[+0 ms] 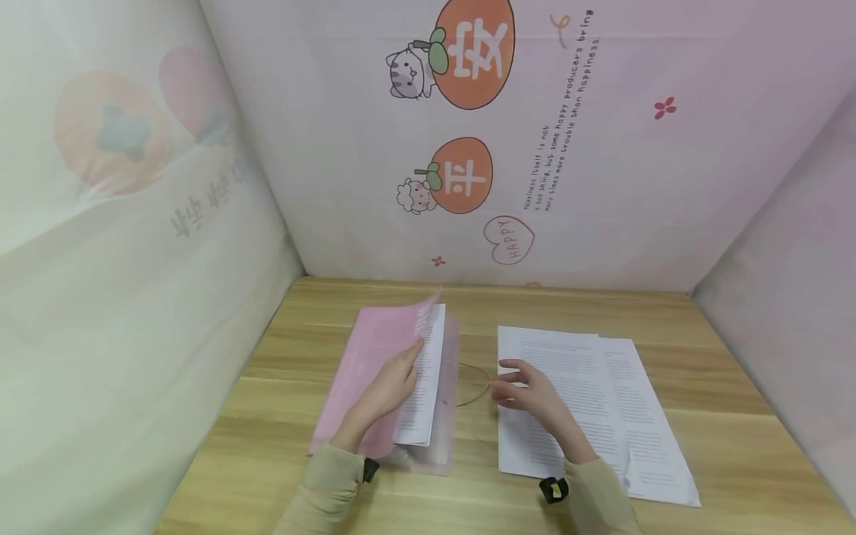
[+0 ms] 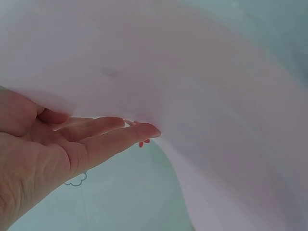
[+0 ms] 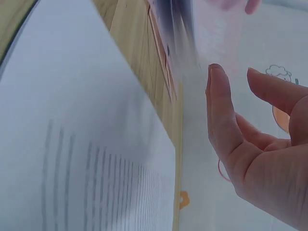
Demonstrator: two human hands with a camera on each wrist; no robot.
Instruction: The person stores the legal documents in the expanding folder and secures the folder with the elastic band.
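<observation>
A pink translucent folder (image 1: 377, 342) lies at the left of the table, its cover raised along the right side. Inside it is a stack of printed sheets (image 1: 428, 386). My left hand (image 1: 391, 383) reaches across the cover, fingers extended to its free edge. In the left wrist view, those fairly straight fingers (image 2: 115, 139) touch the pink cover (image 2: 159, 62). Over the left edge of a second batch of printed papers (image 1: 555, 401) hovers my right hand (image 1: 535, 394), fingers loosely bent and holding nothing. The right wrist view shows a gap between thumb and fingers.
A thin brownish loop of cord (image 1: 483, 383) lies on the wooden table (image 1: 475, 464) between folder and papers. The papers at right overlap in two offset batches, with a crease near the lower edge. Printed cloth walls (image 1: 602, 223) enclose the back and both sides.
</observation>
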